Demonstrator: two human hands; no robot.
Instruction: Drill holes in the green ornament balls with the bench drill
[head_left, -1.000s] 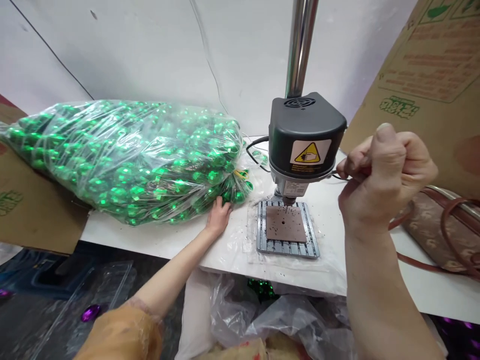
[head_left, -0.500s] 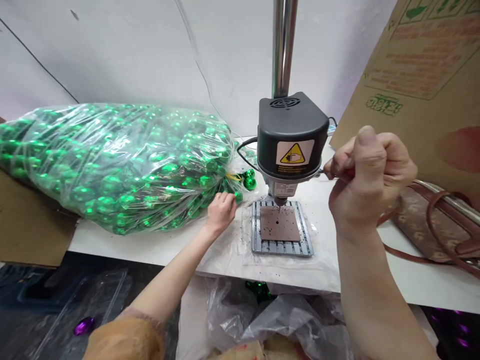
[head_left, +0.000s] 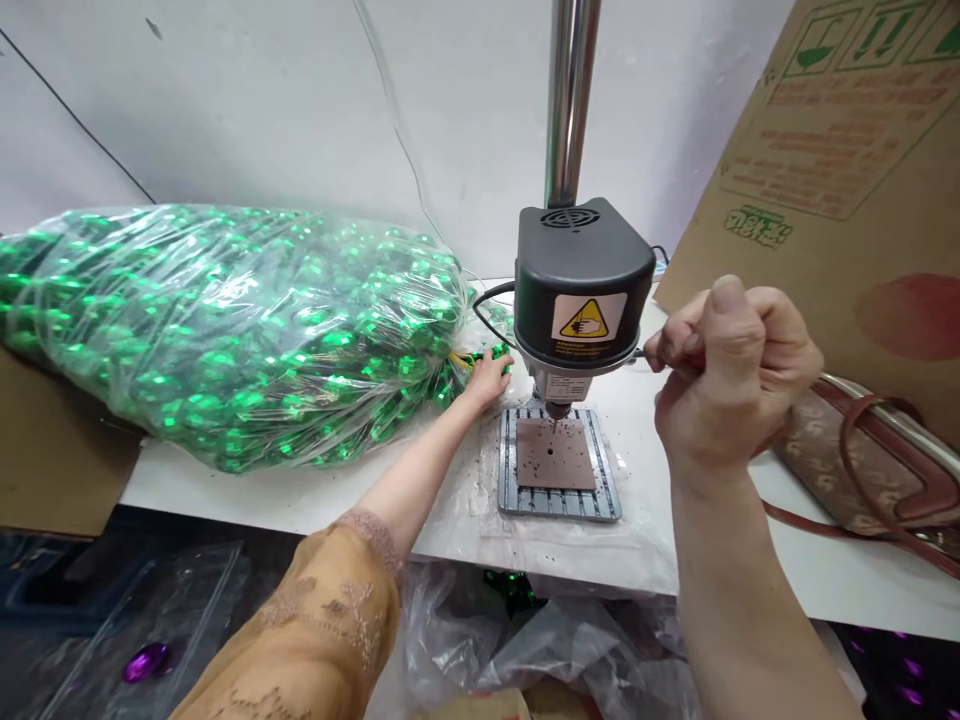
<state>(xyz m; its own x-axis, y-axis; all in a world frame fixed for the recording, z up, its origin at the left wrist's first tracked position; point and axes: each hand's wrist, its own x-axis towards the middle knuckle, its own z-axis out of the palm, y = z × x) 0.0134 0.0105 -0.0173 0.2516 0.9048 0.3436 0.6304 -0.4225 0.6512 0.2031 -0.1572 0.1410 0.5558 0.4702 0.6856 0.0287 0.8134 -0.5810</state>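
Observation:
My left hand (head_left: 489,378) reaches past the tied mouth of a clear plastic bag (head_left: 270,340) filled with shiny green balls. Its fingers are apart and lie over loose green balls (head_left: 501,354) beside the bag; the fingertips are partly hidden. My right hand (head_left: 739,375) is closed around the lever handle at the right side of a small black bench drill press (head_left: 585,260); only a bit of red shows between the fingers. Under the drill bit, a brown square board (head_left: 574,465) with a hole and dark shavings lies on the slotted metal base (head_left: 510,500).
A cardboard box (head_left: 810,190) leans at the right, with a brown strapped handbag (head_left: 847,460) before it. Crumpled clear plastic (head_left: 570,640) lies below the white table's (head_left: 247,490) front edge. A purple ball (head_left: 146,662) is at lower left.
My left hand has moved right and forward, from beside the bag's end to the loose green balls, and its fingers have spread. My right hand stays on the drill lever.

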